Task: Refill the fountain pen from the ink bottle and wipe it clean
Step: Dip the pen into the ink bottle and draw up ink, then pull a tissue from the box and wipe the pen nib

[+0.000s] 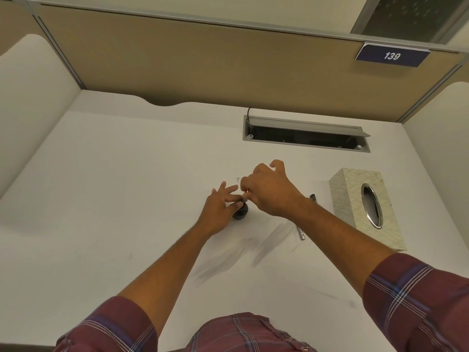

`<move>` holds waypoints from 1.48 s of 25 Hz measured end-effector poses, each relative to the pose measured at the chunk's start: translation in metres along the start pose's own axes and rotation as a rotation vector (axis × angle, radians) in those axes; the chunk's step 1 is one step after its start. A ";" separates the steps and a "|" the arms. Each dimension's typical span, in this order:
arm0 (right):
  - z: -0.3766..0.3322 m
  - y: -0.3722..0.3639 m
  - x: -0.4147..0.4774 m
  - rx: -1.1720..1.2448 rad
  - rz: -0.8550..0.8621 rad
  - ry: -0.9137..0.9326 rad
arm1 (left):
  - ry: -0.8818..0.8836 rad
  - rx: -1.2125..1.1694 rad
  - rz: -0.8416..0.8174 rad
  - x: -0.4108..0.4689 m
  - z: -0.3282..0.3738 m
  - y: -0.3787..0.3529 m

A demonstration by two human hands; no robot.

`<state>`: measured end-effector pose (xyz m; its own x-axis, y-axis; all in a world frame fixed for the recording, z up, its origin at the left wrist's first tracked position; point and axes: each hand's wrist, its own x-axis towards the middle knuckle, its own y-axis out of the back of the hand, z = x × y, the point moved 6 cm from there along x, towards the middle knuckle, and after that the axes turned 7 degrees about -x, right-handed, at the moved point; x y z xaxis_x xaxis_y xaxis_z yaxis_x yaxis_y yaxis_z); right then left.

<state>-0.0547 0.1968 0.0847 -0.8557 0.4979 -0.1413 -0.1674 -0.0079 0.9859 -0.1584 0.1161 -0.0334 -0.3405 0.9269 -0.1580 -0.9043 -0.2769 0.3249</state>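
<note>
The dark bottle (241, 214) stands upright at mid-surface (127, 186); its contents are hidden by the hands. The left hand (219, 212) rests against the bottle, fingers straight and spread. The right hand (270, 193) pinches a small piece (244, 198), too small to identify, between thumb and forefinger just above the bottle's mouth; its other fingers are raised. A pen part (302, 233) lies beside the right forearm, long axis running near to far, silver end nearest the person, middle hidden. A tissue box (350, 199) lies just beyond it, oval slot upward, its interior dark.
</note>
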 end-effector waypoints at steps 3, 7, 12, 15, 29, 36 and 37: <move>-0.002 0.002 -0.001 -0.055 0.019 0.021 | -0.002 0.004 -0.007 0.000 -0.001 -0.002; -0.003 0.001 -0.003 -0.003 0.032 0.007 | 0.000 0.015 -0.003 -0.002 0.002 -0.001; -0.003 -0.003 -0.008 0.134 -0.026 -0.067 | -0.012 0.019 -0.018 -0.004 0.004 0.000; -0.003 -0.001 -0.009 0.162 -0.019 -0.102 | 0.026 -0.036 0.030 -0.012 0.008 0.004; 0.013 -0.010 -0.075 0.500 0.242 -0.393 | 0.345 -0.540 0.541 -0.092 0.025 -0.004; 0.005 -0.026 -0.124 0.936 0.404 -0.581 | 0.485 -0.892 0.266 -0.097 0.039 -0.050; 0.002 -0.029 -0.131 0.978 0.406 -0.596 | 0.465 -0.913 0.247 -0.096 0.044 -0.052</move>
<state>0.0630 0.1341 0.0746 -0.3575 0.9339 0.0037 0.7211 0.2735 0.6366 -0.0672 0.0526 0.0053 -0.4324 0.6834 -0.5882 -0.5807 -0.7101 -0.3982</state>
